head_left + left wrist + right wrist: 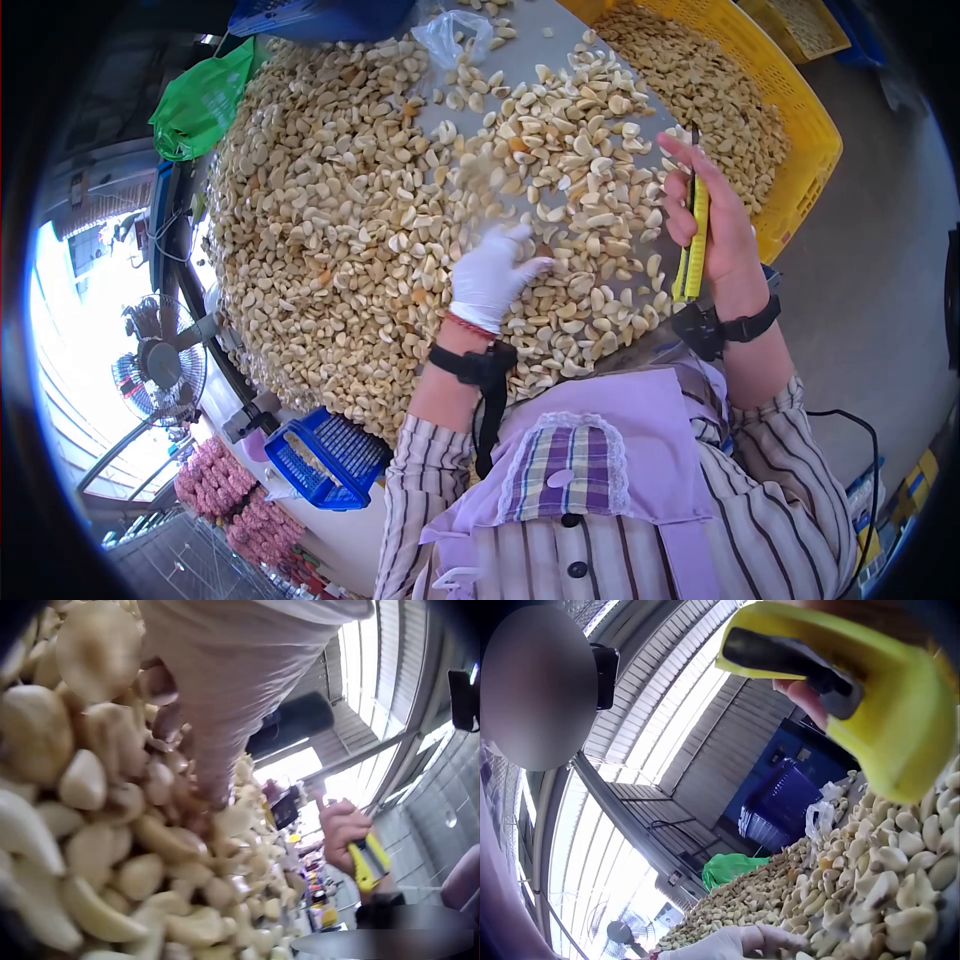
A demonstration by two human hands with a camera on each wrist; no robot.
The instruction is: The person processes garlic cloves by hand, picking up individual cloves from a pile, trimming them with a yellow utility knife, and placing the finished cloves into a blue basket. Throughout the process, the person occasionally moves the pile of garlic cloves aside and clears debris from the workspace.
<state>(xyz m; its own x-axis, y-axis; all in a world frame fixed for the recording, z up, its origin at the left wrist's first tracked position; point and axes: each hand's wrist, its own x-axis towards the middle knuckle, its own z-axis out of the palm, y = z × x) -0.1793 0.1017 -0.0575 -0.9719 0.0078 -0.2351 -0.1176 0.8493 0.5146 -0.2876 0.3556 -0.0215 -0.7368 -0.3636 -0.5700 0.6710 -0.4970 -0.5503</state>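
My left hand (490, 270), in a white glove with bare fingertips, reaches into a broad heap of cream-coloured, curved, nut-like pieces (330, 200). Its thumb points off to the right, and the fingertips touch the pieces in the left wrist view. Bare and raised at the heap's right side, my right hand (725, 220) holds a yellow utility knife (697, 235) against the palm. The knife's dark tip points away from me. Close up in the right wrist view, its yellow handle (907, 712) has a black slider.
A yellow crate (815, 150) full of similar pieces stands at the right. Blue baskets (330, 460) sit at the near left and far edge. A green bag (205, 105) hangs at the far left, a clear plastic bag (455, 38) lies behind, and a fan (160, 360) stands left.
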